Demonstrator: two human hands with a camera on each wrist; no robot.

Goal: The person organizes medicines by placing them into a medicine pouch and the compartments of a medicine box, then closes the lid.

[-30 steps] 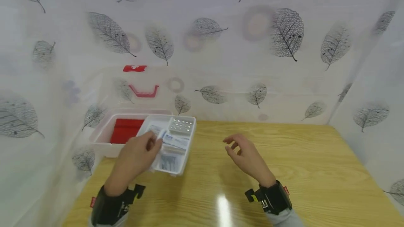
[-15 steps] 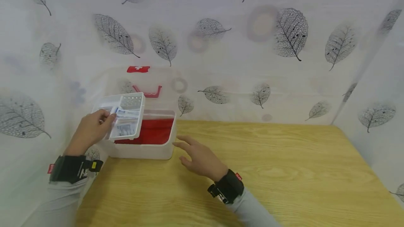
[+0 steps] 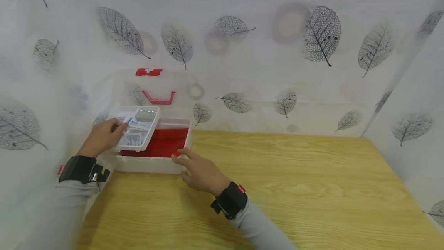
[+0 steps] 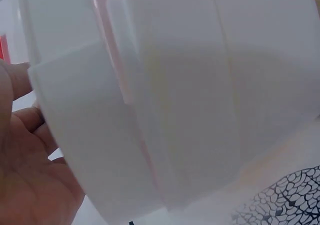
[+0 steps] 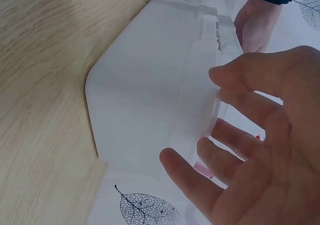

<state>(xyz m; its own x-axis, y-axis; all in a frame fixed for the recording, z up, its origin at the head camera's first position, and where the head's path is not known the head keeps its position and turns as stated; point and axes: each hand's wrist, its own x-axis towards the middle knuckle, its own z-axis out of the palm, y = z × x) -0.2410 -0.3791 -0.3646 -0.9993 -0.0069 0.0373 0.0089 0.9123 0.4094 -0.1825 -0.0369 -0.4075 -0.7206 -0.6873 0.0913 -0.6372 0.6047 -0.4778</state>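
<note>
Two hands: both at the box, left-centre of the head view.
Left hand [image 3: 104,136]: grips the tray's left edge, thumb on top, fingers curled under; wrist view filled by white plastic, palm at lower left [image 4: 30,165].
Tray [image 3: 137,128]: clear, with compartments, small packets inside; held just above the box's left half, tilted slightly.
Box [image 3: 152,163]: white, open, red lining showing; sits on the table's far left corner, against the wall.
Right hand [image 3: 197,171]: fingers straight and spread, tips touching the box's front right corner; grips nothing.
Lid [image 3: 152,88]: clear, upright behind the box, red handle, red cross label.
Table [image 3: 295,188]: light wood, lower half of frame.
</note>
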